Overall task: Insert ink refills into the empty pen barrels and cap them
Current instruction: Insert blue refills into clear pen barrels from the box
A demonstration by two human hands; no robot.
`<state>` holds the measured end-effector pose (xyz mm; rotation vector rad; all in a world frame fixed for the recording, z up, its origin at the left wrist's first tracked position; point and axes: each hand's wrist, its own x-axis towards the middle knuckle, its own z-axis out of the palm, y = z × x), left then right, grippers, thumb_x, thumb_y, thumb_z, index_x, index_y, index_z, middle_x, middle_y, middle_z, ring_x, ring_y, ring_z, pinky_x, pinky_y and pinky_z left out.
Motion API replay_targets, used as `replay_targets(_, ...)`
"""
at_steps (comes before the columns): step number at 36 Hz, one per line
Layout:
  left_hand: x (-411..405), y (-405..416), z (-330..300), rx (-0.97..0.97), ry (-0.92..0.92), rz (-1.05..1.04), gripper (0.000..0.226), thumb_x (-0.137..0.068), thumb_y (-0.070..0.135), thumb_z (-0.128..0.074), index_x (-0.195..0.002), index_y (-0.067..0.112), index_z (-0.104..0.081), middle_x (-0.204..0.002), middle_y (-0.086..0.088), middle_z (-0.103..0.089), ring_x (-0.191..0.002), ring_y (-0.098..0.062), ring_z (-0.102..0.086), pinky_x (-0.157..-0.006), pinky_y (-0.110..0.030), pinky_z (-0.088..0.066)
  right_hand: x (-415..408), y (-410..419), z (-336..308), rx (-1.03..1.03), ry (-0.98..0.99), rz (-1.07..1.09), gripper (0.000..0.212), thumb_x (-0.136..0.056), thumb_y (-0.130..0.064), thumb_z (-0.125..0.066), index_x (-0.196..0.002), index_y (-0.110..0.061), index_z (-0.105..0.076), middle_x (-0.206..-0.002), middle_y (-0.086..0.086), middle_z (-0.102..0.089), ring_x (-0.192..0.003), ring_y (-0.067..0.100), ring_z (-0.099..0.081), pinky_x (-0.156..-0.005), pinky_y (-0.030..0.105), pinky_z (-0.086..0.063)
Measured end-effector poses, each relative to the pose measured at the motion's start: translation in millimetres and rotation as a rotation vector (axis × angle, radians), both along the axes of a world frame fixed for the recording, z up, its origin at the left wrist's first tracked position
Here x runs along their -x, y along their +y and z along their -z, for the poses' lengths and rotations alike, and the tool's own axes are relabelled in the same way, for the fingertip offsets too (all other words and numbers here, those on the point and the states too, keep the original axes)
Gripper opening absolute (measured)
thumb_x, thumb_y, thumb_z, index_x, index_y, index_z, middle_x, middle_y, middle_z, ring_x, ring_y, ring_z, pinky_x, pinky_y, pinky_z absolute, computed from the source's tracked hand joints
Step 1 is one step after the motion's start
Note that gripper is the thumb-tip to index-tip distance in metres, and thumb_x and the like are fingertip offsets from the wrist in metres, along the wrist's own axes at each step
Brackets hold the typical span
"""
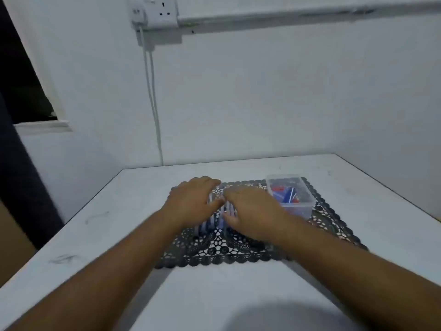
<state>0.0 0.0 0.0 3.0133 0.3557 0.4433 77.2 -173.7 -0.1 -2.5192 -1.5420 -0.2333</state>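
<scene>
- Head view, only one there is: both hands sit mid-frame over a black lace-pattern mat on a white table.
- Left hand is palm down, left of centre, fingers reaching toward the mat's far edge. They look fairly flat, laid over the pens, but it's blurry, so I can't tell whether it's actually gripping anything.
- Right hand is right next to it, also palm down, fingertips pointing left and nearly meeting the left hand. Same deal, can't tell if it's holding something or just resting.
- The pile of pens is on the mat, mostly hidden under and between the two hands. You just get bluish-white stripes poking out at the gap. Barrels, refills or caps? Too smeared to say.
- Clear plastic box sits on the mat's upper right corner, just past the right hand, with red and blue bits inside.
- Top of frame: white wall socket with a white cable hanging down behind the table.
- No readable writing or brand anywhere, just some faint grey scuff marks on the table at lower left.
</scene>
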Motion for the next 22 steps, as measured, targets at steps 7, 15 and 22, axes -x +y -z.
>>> replay_targets(7, 3.8, 7.0, 29.0, 0.145, -0.015, 0.030, 0.056, -0.100, 0.054, -0.054, -0.151, 0.032, -0.047, -0.153, 0.009, -0.048, -0.140, -0.016, -0.045, -0.116, -0.044, -0.038, -9.1, 11.5, 25.4, 0.113, 0.041, 0.033, 0.055, -0.101, -0.053, -0.047, -0.144, -0.018, -0.049, -0.135, 0.007, -0.061, -0.123, 0.027, -0.057, -0.102, 0.044, -0.050)
replay_targets(15, 4.2, 27.7, 44.6, 0.244, -0.095, -0.148, 0.038, -0.096, 0.043, -0.065, -0.131, 0.028, -0.062, -0.122, 0.007, -0.056, -0.113, -0.014, -0.056, -0.098, -0.041, -0.050, -18.5, 11.8, 37.5, 0.138, 0.040, 0.011, 0.052, -0.100, -0.058, -0.045, -0.135, -0.021, -0.056, -0.127, 0.001, -0.062, -0.118, 0.022, -0.056, -0.107, 0.045, -0.045)
replay_targets(22, 5.2, 36.4, 44.4, 0.278, -0.075, -0.360, 0.020, -0.091, 0.049, -0.068, -0.087, 0.032, -0.058, -0.083, 0.011, -0.062, -0.079, -0.008, -0.058, -0.071, -0.034, -0.051, -22.6, 9.2, 38.1, 0.132, 0.087, 0.016, 0.055, -0.100, -0.060, -0.044, -0.137, -0.021, -0.055, -0.132, -0.001, -0.059, -0.123, 0.021, -0.054, -0.108, 0.042, -0.043)
